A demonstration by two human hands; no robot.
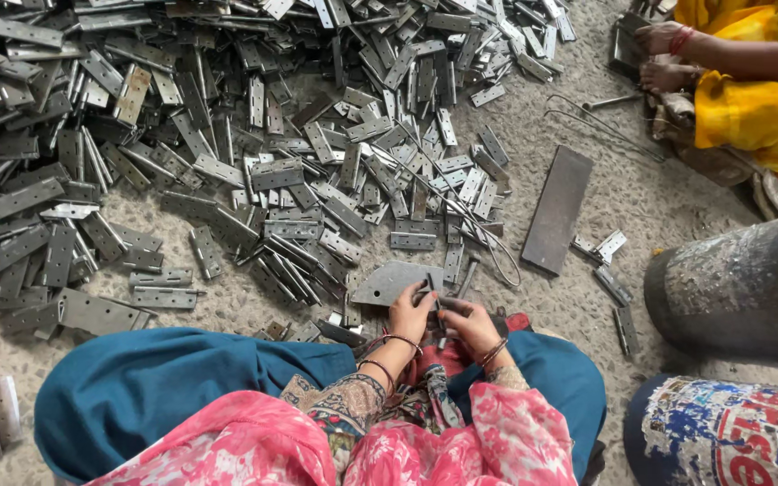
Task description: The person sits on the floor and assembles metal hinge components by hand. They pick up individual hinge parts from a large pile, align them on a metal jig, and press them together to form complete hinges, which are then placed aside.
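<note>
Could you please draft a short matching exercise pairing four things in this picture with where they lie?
Things:
1. pile of hinges
2. flat dark plate
3. grey drum
4. lone hinge

Places:
A. far left, beside the blue-clad knee
B. right edge, lying on its side
C. spread across the upper left floor
D. right of the pile, alone on the floor

Pairs: 1-C, 2-D, 3-B, 4-A

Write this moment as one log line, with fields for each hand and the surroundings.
left hand: on small metal part | right hand: on same part | front: hinge pile, flat plate | right: drums
</note>
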